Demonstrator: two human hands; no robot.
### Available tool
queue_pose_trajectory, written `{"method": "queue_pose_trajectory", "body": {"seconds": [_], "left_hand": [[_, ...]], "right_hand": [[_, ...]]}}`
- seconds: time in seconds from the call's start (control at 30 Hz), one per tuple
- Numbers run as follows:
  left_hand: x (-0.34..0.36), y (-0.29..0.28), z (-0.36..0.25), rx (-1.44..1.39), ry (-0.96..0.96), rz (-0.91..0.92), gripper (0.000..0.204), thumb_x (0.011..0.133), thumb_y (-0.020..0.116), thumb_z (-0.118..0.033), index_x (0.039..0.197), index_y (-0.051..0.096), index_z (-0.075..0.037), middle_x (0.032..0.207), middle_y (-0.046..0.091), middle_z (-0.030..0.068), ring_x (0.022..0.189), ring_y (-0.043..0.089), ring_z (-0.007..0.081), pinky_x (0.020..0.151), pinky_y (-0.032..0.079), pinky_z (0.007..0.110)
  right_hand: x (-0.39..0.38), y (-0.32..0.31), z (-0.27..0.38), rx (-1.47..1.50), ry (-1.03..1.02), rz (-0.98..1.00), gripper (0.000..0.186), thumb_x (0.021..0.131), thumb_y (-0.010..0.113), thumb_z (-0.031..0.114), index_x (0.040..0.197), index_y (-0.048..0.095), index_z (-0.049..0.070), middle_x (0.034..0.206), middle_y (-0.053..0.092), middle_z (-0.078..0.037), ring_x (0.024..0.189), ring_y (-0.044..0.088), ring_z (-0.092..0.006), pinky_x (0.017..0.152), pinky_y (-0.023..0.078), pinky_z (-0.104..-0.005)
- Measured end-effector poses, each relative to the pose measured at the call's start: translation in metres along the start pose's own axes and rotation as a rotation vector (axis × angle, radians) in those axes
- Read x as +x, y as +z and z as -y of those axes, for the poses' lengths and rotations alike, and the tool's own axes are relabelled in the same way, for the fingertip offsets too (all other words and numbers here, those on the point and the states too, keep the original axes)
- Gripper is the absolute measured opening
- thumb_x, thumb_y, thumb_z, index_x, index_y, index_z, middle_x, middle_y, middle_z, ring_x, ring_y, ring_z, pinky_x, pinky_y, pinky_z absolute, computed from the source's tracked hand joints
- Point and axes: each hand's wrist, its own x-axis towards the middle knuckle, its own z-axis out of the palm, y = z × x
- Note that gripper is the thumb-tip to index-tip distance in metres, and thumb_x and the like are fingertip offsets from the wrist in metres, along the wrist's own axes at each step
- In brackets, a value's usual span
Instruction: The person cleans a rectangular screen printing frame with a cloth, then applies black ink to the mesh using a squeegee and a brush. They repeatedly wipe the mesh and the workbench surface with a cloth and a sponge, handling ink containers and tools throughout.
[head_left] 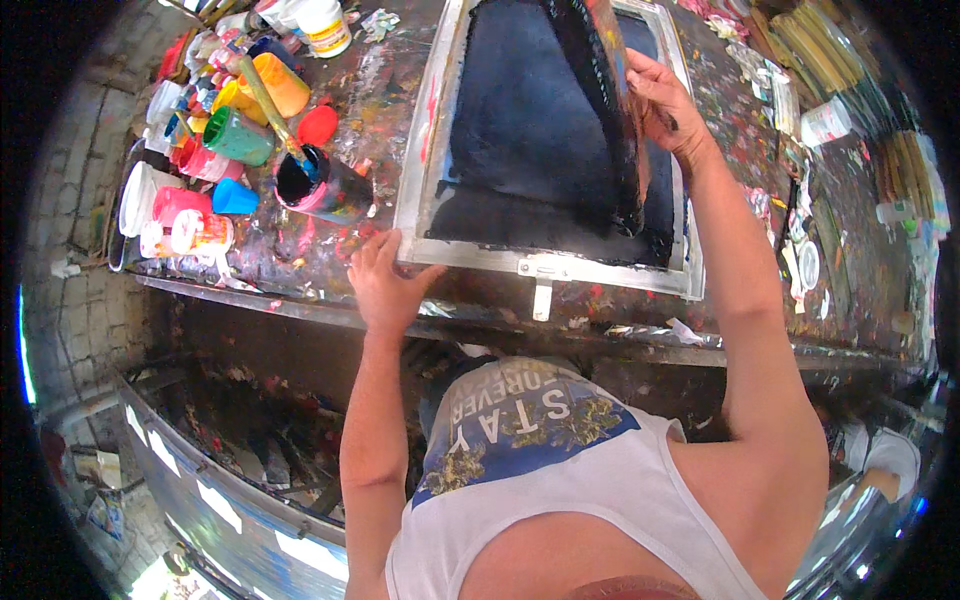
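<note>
A screen printing frame [413, 170] with pale metal sides lies on the table before me, its dark mesh smeared with black ink. My right hand [662, 100] is closed on a long squeegee [632, 150], which stands tilted over the mesh. Black ink coats its blade. At the frame's near left corner rests my left hand [385, 285], its fingers spread and its thumb along the near edge. A metal hinge clamp [542, 285] sits at the middle of that near edge.
Left of the frame stands an ink-stained dark tub [318, 190] with a stick [268, 105] in it. Several coloured paint containers, among them a green tub [238, 137], crowd the far left. A white container [826, 122] lies at the right, near stacked wooden strips [905, 175].
</note>
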Motion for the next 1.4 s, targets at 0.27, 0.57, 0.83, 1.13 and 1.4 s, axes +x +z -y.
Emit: {"method": "queue_pose_trajectory", "body": {"seconds": [0.27, 0.57, 0.83, 1.13, 1.4], "left_hand": [[-0.003, -0.008, 0.014, -0.337, -0.239, -0.274, 0.071, 0.078, 0.097, -0.017, 0.142, 0.067, -0.008, 0.136, 0.072, 0.0124, 0.131, 0.063, 0.0359, 0.112, 0.049, 0.049], [-0.002, -0.029, 0.048, -0.606, -0.262, -0.332, 0.058, 0.085, 0.081, 0.003, 0.141, 0.069, -0.006, 0.137, 0.072, 0.0127, 0.127, 0.067, 0.0290, 0.107, 0.053, 0.042], [0.056, -0.139, 0.140, -0.370, 0.165, -0.453, 0.049, 0.087, 0.077, 0.009, 0.134, 0.072, -0.004, 0.131, 0.073, 0.0157, 0.120, 0.069, 0.0338, 0.098, 0.055, 0.043], [0.233, -0.313, 0.152, 0.008, 0.765, -0.734, 0.030, 0.089, 0.081, 0.005, 0.116, 0.081, -0.006, 0.105, 0.077, 0.0131, 0.106, 0.073, 0.0329, 0.092, 0.053, 0.044], [0.346, -0.386, 0.062, 0.198, 0.989, -0.825, 0.082, 0.082, 0.058, 0.013, 0.161, 0.057, -0.008, 0.153, 0.059, 0.0197, 0.141, 0.053, 0.0414, 0.120, 0.039, 0.053]], "right_hand": [[0.063, 0.040, 0.028, -0.094, -0.060, -0.324, 0.049, 0.107, 0.072, 0.024, 0.151, 0.064, 0.005, 0.129, 0.077, -0.003, 0.116, 0.072, -0.0189, 0.106, 0.055, -0.0373], [0.173, 0.176, 0.089, 0.059, -0.382, -0.120, 0.043, 0.105, 0.076, 0.021, 0.144, 0.065, 0.008, 0.122, 0.078, -0.006, 0.111, 0.075, -0.0211, 0.100, 0.060, -0.0406], [0.218, 0.336, 0.030, 0.065, -0.677, -0.027, 0.042, 0.106, 0.074, 0.016, 0.144, 0.066, 0.003, 0.128, 0.077, -0.006, 0.113, 0.075, -0.0200, 0.098, 0.060, -0.0364], [0.199, 0.349, -0.033, -0.051, -0.693, -0.253, 0.050, 0.104, 0.075, 0.004, 0.152, 0.061, -0.003, 0.136, 0.076, -0.007, 0.120, 0.072, -0.0160, 0.107, 0.056, -0.0340], [0.192, 0.362, -0.049, -0.120, -0.677, -0.352, 0.060, 0.103, 0.076, 0.000, 0.160, 0.055, -0.003, 0.141, 0.075, -0.009, 0.121, 0.072, -0.0139, 0.106, 0.056, -0.0315]]}}
